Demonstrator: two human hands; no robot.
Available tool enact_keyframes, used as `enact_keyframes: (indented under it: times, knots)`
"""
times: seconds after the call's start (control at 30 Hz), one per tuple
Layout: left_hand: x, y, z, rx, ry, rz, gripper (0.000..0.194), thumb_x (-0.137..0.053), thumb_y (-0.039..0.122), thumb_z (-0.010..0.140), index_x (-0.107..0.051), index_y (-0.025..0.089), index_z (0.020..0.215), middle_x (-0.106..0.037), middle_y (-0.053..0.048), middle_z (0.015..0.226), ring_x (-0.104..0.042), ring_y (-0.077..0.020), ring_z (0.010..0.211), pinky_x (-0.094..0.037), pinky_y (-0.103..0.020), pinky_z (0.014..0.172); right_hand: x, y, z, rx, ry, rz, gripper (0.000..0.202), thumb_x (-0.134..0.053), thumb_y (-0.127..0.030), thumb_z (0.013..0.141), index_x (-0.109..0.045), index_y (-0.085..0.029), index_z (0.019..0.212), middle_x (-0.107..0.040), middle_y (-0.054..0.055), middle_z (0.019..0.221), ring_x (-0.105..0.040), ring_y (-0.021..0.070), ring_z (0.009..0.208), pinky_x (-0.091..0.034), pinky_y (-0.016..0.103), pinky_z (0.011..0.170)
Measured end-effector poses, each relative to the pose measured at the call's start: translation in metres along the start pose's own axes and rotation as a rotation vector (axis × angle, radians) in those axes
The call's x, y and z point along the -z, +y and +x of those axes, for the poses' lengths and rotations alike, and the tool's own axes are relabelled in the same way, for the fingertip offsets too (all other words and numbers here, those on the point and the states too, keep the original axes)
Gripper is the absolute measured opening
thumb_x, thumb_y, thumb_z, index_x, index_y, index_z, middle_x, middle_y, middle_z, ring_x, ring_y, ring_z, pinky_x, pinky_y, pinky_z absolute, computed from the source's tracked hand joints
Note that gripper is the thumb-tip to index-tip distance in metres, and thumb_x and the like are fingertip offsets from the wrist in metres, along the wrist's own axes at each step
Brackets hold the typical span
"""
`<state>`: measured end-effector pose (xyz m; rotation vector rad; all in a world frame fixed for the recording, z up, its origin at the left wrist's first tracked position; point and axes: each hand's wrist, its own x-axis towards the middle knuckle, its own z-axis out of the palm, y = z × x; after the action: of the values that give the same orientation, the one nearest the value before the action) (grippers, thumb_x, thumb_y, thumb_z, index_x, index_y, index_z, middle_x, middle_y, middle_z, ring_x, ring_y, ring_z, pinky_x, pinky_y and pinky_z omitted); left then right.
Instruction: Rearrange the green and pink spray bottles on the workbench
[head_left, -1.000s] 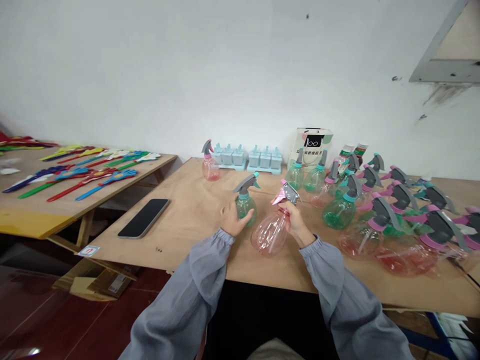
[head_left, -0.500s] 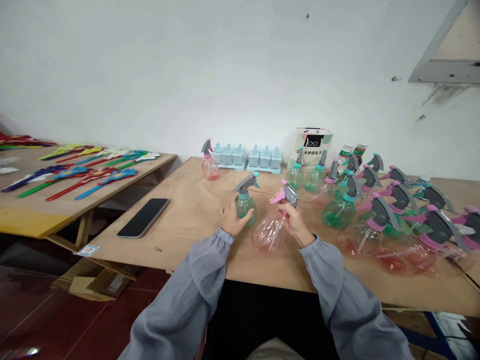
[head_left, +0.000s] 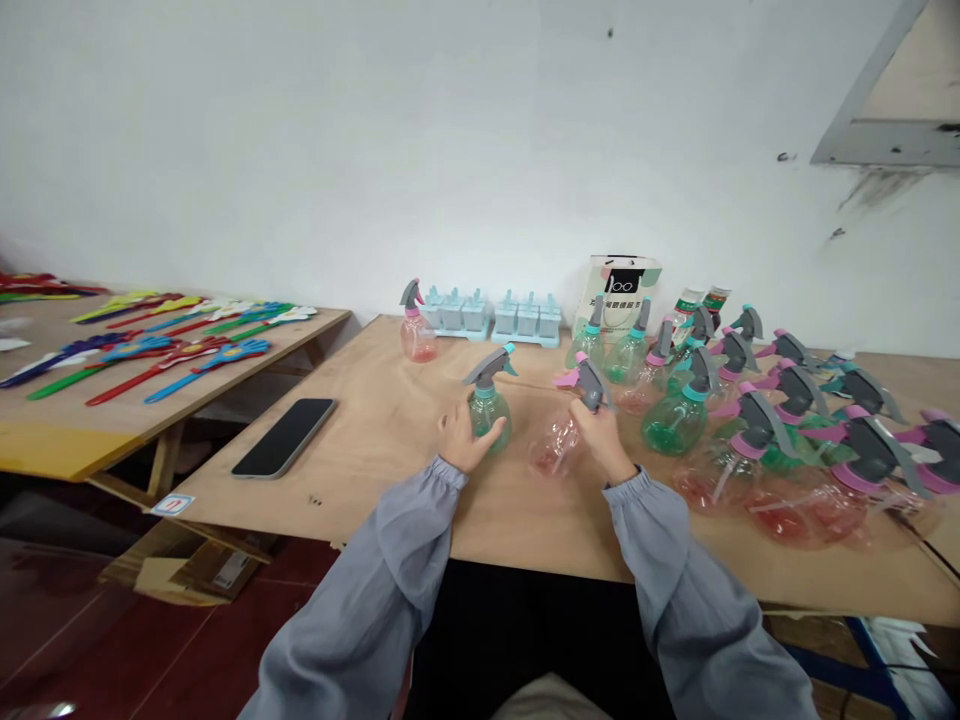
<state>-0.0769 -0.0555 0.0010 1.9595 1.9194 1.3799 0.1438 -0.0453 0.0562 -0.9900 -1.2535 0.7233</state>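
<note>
My left hand is curved round the lower left of a green spray bottle with a grey and teal head, which stands upright on the wooden table. To its right, my right hand grips a clear pink spray bottle at the neck, just under its grey and pink head. That bottle leans, its head to the upper right and its body to the lower left. Right of this hand stands another green bottle, at the front edge of a group of several pink and green ones.
A black phone lies at the left. Behind are a lone pink bottle, light blue moulds and a printed bag. Colourful hand-shaped sticks cover a second table.
The pink bottle in my right hand has moved slightly away from me and to the right, with its head now farther right. My left hand and the green bottle have hardly moved.
</note>
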Motion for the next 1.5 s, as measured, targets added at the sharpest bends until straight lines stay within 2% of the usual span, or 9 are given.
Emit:
enact_keyframes:
  times: [0.17,0.33,0.8,0.97,1.07,1.2,1.3,1.4,1.5]
  knots:
    - [0.001,0.0,0.001,0.015,-0.023,-0.018,0.073,-0.067,0.052,0.081,-0.043,0.02,0.141,-0.062,-0.018,0.137,-0.056,-0.0356,0.132,-0.039,-0.054,0.111,0.015,0.003,0.024,0.09,0.235,-0.113,0.026,-0.067,-0.047,0.071,-0.056,-0.024,0.066,-0.057,-0.001,0.064,-0.054,0.0175,0.066,-0.048,0.034,0.069]
    - [0.001,0.0,0.001,0.02,-0.025,-0.016,0.072,-0.068,0.053,0.08,-0.045,0.02,0.14,-0.063,-0.018,0.134,-0.058,-0.0357,0.13,-0.04,-0.053,0.11,0.022,0.013,0.05,0.137,0.317,-0.161,0.027,-0.07,-0.045,0.071,-0.065,-0.018,0.076,-0.064,0.002,0.069,-0.057,0.018,0.07,-0.048,0.034,0.07]
    - [0.004,0.005,0.0,0.031,-0.021,-0.007,0.071,-0.069,0.049,0.08,-0.045,0.02,0.141,-0.064,-0.018,0.134,-0.058,-0.0357,0.13,-0.04,-0.053,0.11,0.035,0.044,0.119,0.153,0.216,-0.244,0.049,-0.076,-0.046,0.068,-0.068,-0.011,0.103,-0.073,0.013,0.097,-0.064,0.0238,0.089,-0.05,0.043,0.09]
    - [0.006,0.004,-0.001,0.032,-0.045,-0.043,0.07,-0.065,0.053,0.083,-0.045,0.02,0.142,-0.063,-0.017,0.137,-0.057,-0.035,0.131,-0.038,-0.054,0.112,0.031,0.029,0.082,0.337,0.349,-0.266,0.078,-0.078,-0.046,0.069,-0.049,-0.017,0.135,-0.057,0.017,0.135,-0.055,0.0292,0.126,-0.044,0.049,0.107]
    - [0.005,0.002,-0.001,0.024,-0.064,-0.065,0.063,-0.055,0.051,0.089,-0.044,0.021,0.143,-0.06,-0.017,0.142,-0.054,-0.0335,0.134,-0.036,-0.054,0.112,0.019,0.011,0.037,0.487,0.479,-0.315,0.065,-0.069,-0.045,0.08,-0.045,-0.021,0.135,-0.051,0.016,0.135,-0.052,0.029,0.127,-0.043,0.051,0.108]
    - [0.001,0.003,-0.005,-0.049,-0.077,-0.072,0.053,-0.04,0.044,0.096,-0.043,0.022,0.144,-0.058,-0.015,0.144,-0.054,-0.0286,0.135,-0.037,-0.049,0.112,-0.017,-0.006,-0.011,0.537,0.082,-0.309,0.043,-0.062,-0.044,0.086,-0.052,-0.024,0.123,-0.057,0.012,0.12,-0.058,0.0271,0.115,-0.046,0.048,0.105]
    - [-0.004,0.01,-0.017,-0.132,-0.096,-0.017,0.057,-0.048,0.048,0.092,-0.046,0.019,0.142,-0.061,-0.018,0.137,-0.057,-0.0304,0.128,-0.042,-0.047,0.105,-0.047,-0.009,-0.025,0.407,-0.173,-0.285,0.062,-0.068,-0.047,0.081,-0.047,-0.022,0.134,-0.054,0.015,0.132,-0.053,0.0297,0.126,-0.041,0.051,0.111]
    - [-0.008,0.02,-0.039,-0.168,-0.091,0.072,0.067,-0.058,0.055,0.086,-0.05,0.014,0.138,-0.064,-0.021,0.125,-0.061,-0.0345,0.118,-0.046,-0.047,0.096,-0.064,-0.008,-0.029,0.251,-0.199,-0.248,0.081,-0.074,-0.052,0.076,-0.04,-0.019,0.141,-0.054,0.018,0.135,-0.051,0.0323,0.13,-0.041,0.052,0.111]
    - [-0.007,0.024,-0.056,-0.244,-0.12,0.074,0.073,-0.06,0.062,0.084,-0.05,0.015,0.138,-0.065,-0.019,0.119,-0.062,-0.0334,0.112,-0.046,-0.047,0.095,-0.063,-0.007,-0.03,0.196,-0.166,-0.186,0.07,-0.069,-0.052,0.081,-0.045,-0.02,0.138,-0.059,0.016,0.129,-0.055,0.0303,0.125,-0.046,0.049,0.107]
